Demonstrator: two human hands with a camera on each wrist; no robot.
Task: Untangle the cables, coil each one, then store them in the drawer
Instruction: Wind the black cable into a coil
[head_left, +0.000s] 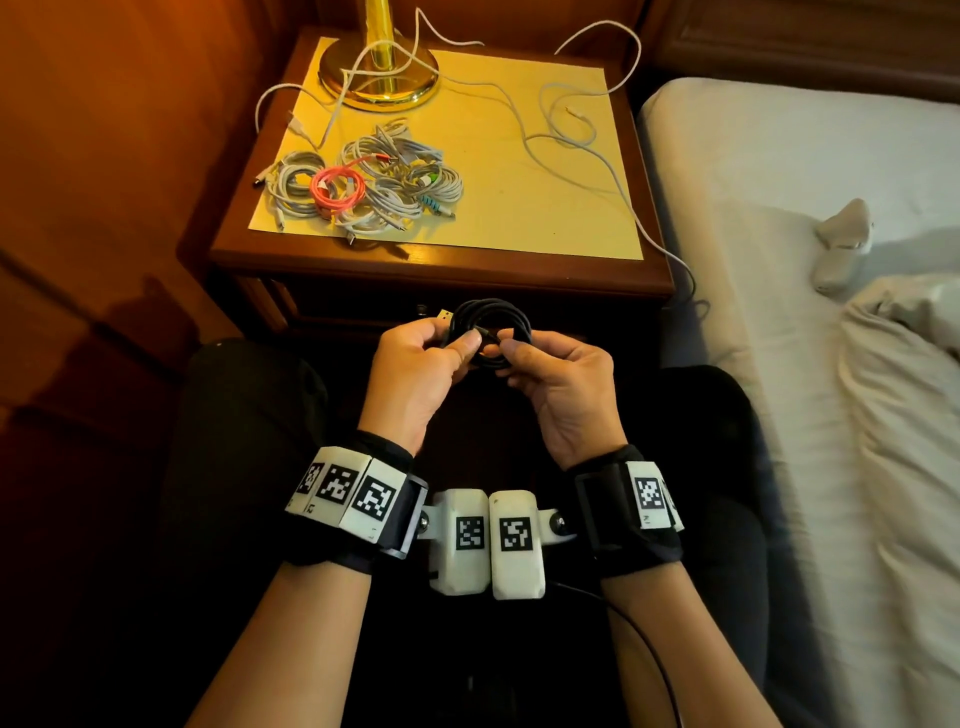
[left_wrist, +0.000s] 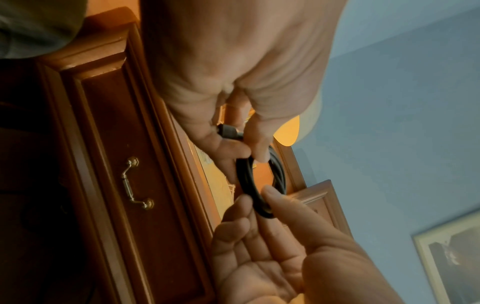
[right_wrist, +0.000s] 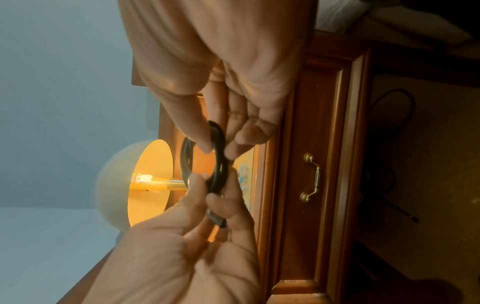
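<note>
A black cable (head_left: 491, 314), wound into a small coil, is held up in front of the nightstand's shut drawer (left_wrist: 155, 164). My left hand (head_left: 451, 338) pinches the coil's left side, and a USB plug (head_left: 444, 315) sticks out above its fingers. My right hand (head_left: 511, 362) pinches the right side between thumb and fingers. The left wrist view shows the coil (left_wrist: 249, 181) edge-on between both hands, and so does the right wrist view, coil (right_wrist: 221, 164). On the nightstand lies a pile of coiled white cables (head_left: 395, 171) with a pink coil (head_left: 337, 189) among them.
Loose white cables (head_left: 571, 140) snake over the nightstand top (head_left: 519, 208), and one drops off its right edge. A brass lamp base (head_left: 379, 73) stands at the back. The drawer has a brass handle (right_wrist: 313, 176). A bed (head_left: 779, 234) lies to the right. My knees flank the hands.
</note>
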